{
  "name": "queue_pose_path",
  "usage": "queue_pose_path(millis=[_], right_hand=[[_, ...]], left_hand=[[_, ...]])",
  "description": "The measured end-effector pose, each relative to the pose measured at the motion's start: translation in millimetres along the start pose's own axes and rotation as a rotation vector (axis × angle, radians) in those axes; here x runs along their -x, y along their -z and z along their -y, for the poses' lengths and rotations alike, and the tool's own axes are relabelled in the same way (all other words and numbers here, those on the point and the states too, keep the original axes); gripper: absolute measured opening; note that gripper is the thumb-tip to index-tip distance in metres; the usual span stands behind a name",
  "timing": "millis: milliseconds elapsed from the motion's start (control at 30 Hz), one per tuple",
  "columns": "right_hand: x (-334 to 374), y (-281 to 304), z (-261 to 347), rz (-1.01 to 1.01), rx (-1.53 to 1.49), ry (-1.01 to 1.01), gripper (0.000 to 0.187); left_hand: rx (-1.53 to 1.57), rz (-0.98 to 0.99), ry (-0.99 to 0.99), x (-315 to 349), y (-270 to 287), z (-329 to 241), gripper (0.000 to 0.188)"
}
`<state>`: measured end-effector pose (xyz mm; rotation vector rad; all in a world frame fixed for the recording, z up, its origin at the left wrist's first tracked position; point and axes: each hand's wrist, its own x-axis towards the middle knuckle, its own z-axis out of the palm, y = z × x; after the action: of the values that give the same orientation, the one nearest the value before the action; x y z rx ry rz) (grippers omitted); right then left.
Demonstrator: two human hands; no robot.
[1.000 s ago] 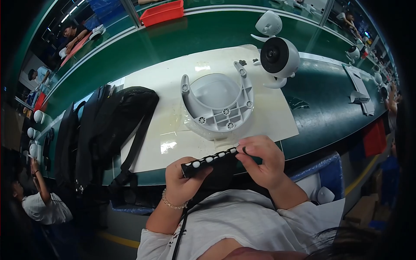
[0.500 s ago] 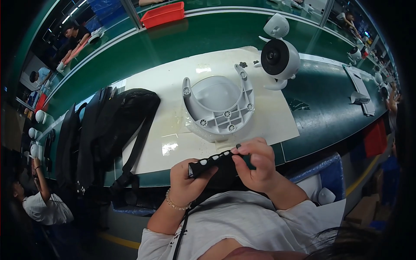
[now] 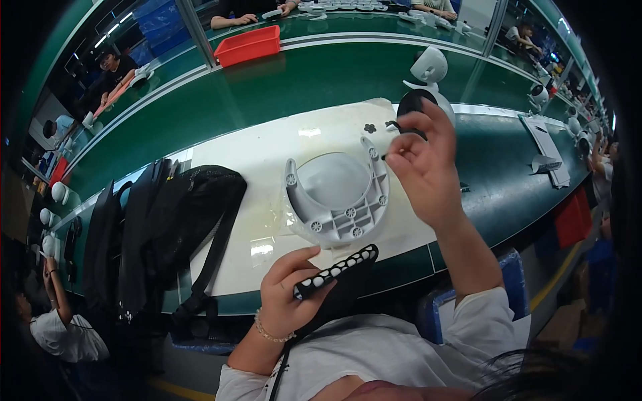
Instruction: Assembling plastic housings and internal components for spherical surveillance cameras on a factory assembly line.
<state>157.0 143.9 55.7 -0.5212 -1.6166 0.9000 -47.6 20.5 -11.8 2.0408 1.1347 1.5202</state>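
My left hand (image 3: 284,284) grips a black sheet (image 3: 341,271) with a row of pale round cut-outs, folded or curled along its upper edge, at the near edge of the table. My right hand (image 3: 431,180) is raised over the right side of the work mat, its thumb and a finger pinching a small black pad (image 3: 384,158). Just left of that pad lies the tip of a white plastic base (image 3: 328,227), a curved crescent with ribs and several round, spoked recesses facing up. A smooth white dome shows inside the crescent.
A white device with a black round front (image 3: 431,70) stands behind my right hand, partly hidden. Black bags (image 3: 180,214) lie at left on the pale mat (image 3: 227,267). A red tray (image 3: 247,47) sits at the back; a small black flower-shaped piece (image 3: 370,128) lies on the mat.
My right hand has left the black sheet and moved up and to the right, toward the tip of the white base, with the small black pad. My left hand still holds the sheet.
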Motion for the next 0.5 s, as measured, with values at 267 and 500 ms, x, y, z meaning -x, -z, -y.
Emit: queue_pose_path(millis=[267, 500], right_hand=[[-24, 3, 3, 0.083, -0.034, -0.284, 0.069], [-27, 4, 9, 0.073, -0.023, -0.339, 0.069]], left_hand=[[-0.060, 0.045, -0.046, -3, -6, 16, 0.031], [-0.062, 0.077, -0.056, -3, -7, 20, 0.032]])
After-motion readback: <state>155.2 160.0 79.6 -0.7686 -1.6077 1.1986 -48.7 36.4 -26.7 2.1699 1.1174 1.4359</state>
